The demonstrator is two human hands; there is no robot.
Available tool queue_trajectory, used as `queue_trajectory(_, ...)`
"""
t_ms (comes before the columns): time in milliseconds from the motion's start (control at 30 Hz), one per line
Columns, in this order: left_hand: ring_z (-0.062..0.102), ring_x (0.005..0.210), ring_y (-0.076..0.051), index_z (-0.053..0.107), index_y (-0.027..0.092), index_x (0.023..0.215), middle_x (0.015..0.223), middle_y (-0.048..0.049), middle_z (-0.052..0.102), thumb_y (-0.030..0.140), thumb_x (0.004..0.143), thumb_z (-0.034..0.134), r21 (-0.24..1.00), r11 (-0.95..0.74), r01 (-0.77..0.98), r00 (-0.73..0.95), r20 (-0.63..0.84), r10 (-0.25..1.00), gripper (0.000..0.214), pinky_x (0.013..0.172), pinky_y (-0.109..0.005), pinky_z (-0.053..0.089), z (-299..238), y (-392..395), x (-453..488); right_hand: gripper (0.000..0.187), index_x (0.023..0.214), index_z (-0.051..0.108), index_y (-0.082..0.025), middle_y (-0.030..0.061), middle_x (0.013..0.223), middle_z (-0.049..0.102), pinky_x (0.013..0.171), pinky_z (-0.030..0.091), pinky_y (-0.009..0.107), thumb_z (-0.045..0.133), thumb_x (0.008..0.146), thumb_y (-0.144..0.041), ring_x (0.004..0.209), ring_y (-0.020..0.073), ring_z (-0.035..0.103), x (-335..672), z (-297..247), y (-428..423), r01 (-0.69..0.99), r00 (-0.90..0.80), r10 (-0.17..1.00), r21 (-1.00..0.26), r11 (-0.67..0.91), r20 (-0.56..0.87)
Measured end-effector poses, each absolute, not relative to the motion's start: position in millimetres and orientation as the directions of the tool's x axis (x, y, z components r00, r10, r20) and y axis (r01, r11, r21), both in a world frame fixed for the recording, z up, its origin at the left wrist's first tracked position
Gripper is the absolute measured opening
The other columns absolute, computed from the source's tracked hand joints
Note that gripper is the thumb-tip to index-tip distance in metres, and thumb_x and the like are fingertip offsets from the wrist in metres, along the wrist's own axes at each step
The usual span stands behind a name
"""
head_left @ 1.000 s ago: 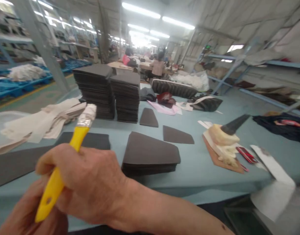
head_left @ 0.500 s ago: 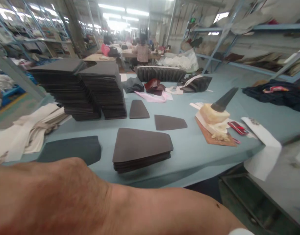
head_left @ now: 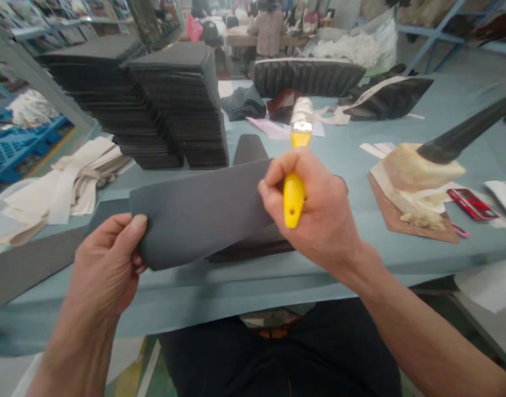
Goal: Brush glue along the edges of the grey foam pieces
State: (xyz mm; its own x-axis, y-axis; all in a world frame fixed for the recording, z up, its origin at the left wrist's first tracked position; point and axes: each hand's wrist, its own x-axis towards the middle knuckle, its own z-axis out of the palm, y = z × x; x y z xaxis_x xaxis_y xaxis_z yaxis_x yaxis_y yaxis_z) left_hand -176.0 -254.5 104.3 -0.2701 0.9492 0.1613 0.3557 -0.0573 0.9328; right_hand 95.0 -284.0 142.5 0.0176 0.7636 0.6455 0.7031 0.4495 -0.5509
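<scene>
My left hand [head_left: 108,264] grips the near left corner of a dark grey foam sheet [head_left: 199,212], held up over the table's front edge. My right hand [head_left: 315,209] is closed round a yellow-handled brush [head_left: 296,165], bristles pointing away, and its fingers also pinch the sheet's right end. Under the sheet lies a low stack of the same dark pieces [head_left: 253,248], mostly hidden. A single dark piece [head_left: 248,148] lies just beyond.
Two tall stacks of dark sheets [head_left: 154,99] stand at the back left. Beige fabric strips [head_left: 66,182] lie at the left. A glue-caked block with a black handle [head_left: 422,171] sits on a brown board at the right. A person sits at a far table.
The view dropped toward the table's front edge. My arm, which filled the foreground, has drawn back, and both hands now hold a grey sheet up; the brush is in view again.
</scene>
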Motion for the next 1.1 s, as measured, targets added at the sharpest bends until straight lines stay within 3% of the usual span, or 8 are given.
queue_trajectory(167,0.039,0.039,-0.008,0.063,0.021,0.076,0.049,0.0066,0.051,0.066,0.057,0.095,0.960,0.014,0.279,-0.111,0.018,0.994,0.058,0.034,-0.022,0.027,104.2,-227.9,-152.9,0.011,0.087,0.057,-0.026,0.0031,0.084,0.069,0.071,0.056,0.032,0.061,0.095,-0.032,0.072,0.0179,0.063,133.1,114.9,-299.6,0.849,0.170,0.768,-0.488,0.205,0.617)
queue_trajectory(267,0.042,0.041,-0.006,0.064,0.018,0.075,0.053,0.0058,0.055,0.062,0.062,0.093,0.946,-0.032,0.322,-0.036,0.046,0.998,0.054,0.037,-0.018,0.028,105.8,-221.0,-143.1,0.009,0.090,0.059,-0.026,0.0041,0.086,0.069,0.073,0.056,0.033,0.062,0.096,-0.031,0.075,0.0190,0.064,144.7,102.1,-304.5,0.875,0.194,0.770,-0.462,0.144,0.608)
queue_trajectory(467,0.044,0.046,-0.007,0.066,0.019,0.077,0.058,0.0050,0.058,0.053,0.075,0.084,0.880,-0.060,0.471,0.074,0.029,0.997,0.038,0.041,-0.019,0.028,104.6,-212.5,-143.0,0.011,0.090,0.059,-0.025,-0.0010,0.079,0.067,0.060,0.050,0.030,0.070,0.091,-0.026,0.061,0.0141,0.056,157.5,76.2,-298.2,0.844,0.124,0.698,-0.445,0.299,0.705)
queue_trajectory(600,0.041,0.046,-0.007,0.067,0.020,0.074,0.057,0.0046,0.055,0.046,0.077,0.083,0.893,-0.069,0.445,0.105,0.024,0.994,0.031,0.041,-0.022,0.024,99.4,-208.0,-143.8,0.013,0.088,0.058,-0.024,-0.0023,0.078,0.068,0.057,0.047,0.029,0.071,0.088,-0.023,0.059,0.0127,0.056,157.5,71.5,-294.8,0.841,0.088,0.662,-0.412,0.351,0.744)
queue_trajectory(900,0.039,0.050,-0.008,0.066,0.020,0.070,0.057,0.0040,0.054,0.034,0.081,0.080,0.915,-0.099,0.390,0.154,0.041,0.987,0.023,0.045,-0.024,0.024,89.8,-205.4,-138.8,0.020,0.087,0.057,-0.027,-0.0013,0.079,0.068,0.059,0.046,0.031,0.076,0.083,-0.021,0.063,0.0154,0.062,159.9,68.5,-291.9,0.884,0.060,0.673,-0.352,0.307,0.737)
queue_trajectory(1100,0.043,0.057,-0.009,0.066,0.020,0.071,0.060,0.0039,0.057,0.040,0.081,0.082,0.917,-0.098,0.386,0.165,0.036,0.986,0.027,0.050,-0.025,0.028,82.1,-203.0,-141.3,0.019,0.088,0.057,-0.028,-0.0014,0.078,0.067,0.057,0.047,0.031,0.076,0.084,-0.023,0.061,0.0145,0.059,163.9,66.8,-292.4,0.896,0.067,0.690,-0.347,0.276,0.721)
